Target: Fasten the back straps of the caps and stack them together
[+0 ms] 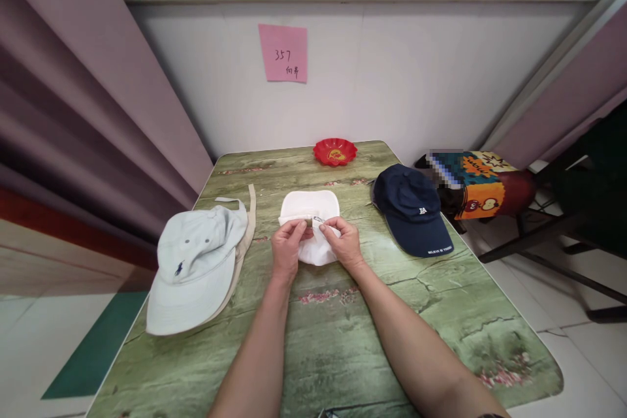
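Note:
A white cap (316, 251) lies in the middle of the table, its brim toward the wall. Both hands pinch the strap end at its back opening. My left hand (290, 245) is closed on the strap's left part, and my right hand (344, 241) on the right part, where a small dark buckle or label shows between the fingertips. To the left rests a pale blue cap (196, 268) with a small dark logo, stacked on a beige cap (245, 241). A navy cap (411, 209) with white lettering sits on the right.
A red scalloped dish (336, 152) stands at the back of the green wood-pattern table (333, 333). On the wall behind hangs a pink note (283, 53). Right of the table are a stool with a colourful cover (482, 186) and dark chair legs. Purple curtains (98, 46) hang at left.

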Available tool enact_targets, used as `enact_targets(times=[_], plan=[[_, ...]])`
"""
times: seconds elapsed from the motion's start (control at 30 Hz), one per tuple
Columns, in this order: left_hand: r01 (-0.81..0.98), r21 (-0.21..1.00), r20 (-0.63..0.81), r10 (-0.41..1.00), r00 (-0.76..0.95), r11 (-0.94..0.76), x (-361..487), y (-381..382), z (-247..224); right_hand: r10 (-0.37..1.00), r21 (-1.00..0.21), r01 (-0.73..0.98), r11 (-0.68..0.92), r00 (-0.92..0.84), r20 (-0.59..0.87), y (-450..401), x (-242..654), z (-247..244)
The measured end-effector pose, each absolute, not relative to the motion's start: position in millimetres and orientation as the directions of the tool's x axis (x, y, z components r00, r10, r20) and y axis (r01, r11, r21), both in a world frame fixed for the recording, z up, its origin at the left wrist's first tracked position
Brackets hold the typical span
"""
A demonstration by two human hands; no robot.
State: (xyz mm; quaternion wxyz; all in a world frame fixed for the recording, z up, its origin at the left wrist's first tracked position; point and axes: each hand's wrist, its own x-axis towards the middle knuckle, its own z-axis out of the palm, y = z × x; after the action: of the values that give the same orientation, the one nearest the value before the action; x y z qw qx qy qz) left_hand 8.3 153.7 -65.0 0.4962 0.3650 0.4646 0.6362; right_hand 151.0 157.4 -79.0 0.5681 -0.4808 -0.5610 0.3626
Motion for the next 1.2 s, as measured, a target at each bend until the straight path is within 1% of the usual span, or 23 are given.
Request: enact_targets(times=[0.17,0.43,0.73,1.2], plan=[[-0.295,0.952,0.011,0.970,-0.241,-0.084,8.0,153.1,-64.9,0.951,-0.953,0.112,0.281,0.101,0.292,158.3,151.3,-80.5],[-0.240,0.962,0.066,0.967,-0.248,-0.127,8.5,152.9,-61.0,0.950,-0.954,0.099,0.283,0.109,0.294,157.1,151.1,-79.6],[-0.112,0.979,0.143,0.967,-0.211,-0.169,6.7,150.7,-53.7,0.949,-0.953,0.076,0.292,0.100,0.299,158.5,152.8,-78.1],[-0.033,0.988,0.147,0.977,-0.151,-0.154,3.8,149.8,-52.1,0.947,-0.947,0.099,0.306,0.070,0.314,158.9,154.8,-74.2]])
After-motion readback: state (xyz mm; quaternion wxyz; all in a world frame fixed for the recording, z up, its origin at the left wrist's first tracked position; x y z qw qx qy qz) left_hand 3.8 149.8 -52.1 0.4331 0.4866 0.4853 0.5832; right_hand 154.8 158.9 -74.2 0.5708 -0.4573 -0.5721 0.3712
